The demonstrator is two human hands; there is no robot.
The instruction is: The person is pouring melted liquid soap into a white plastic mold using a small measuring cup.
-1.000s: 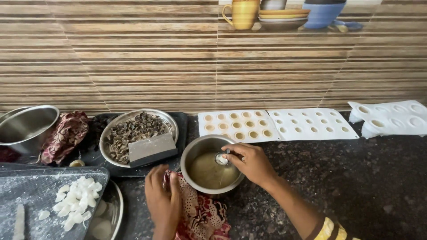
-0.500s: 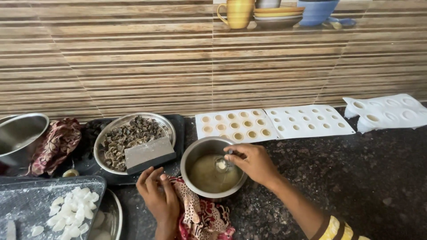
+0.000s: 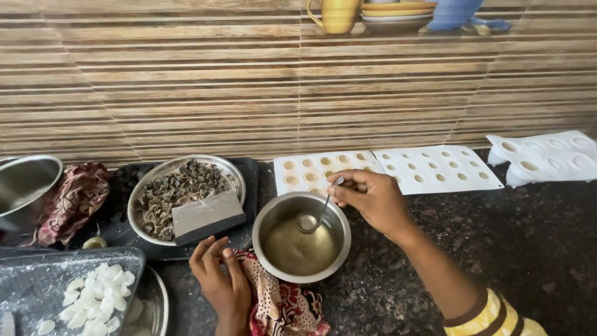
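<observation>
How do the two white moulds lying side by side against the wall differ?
The left mould has yellowish filling in its cavities; the right mould shows white, seemingly empty cavities. The right hand, holding a spoon over the steel bowl, covers part of the left mould's front edge; the right mould lies uncovered. Both are flat, white and rectangular, with rows of small round cavities.

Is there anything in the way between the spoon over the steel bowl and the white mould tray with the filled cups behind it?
Nothing visible does. The right hand holds the spoon inside the steel bowl; the mould tray lies directly behind the bowl's rim.
</observation>
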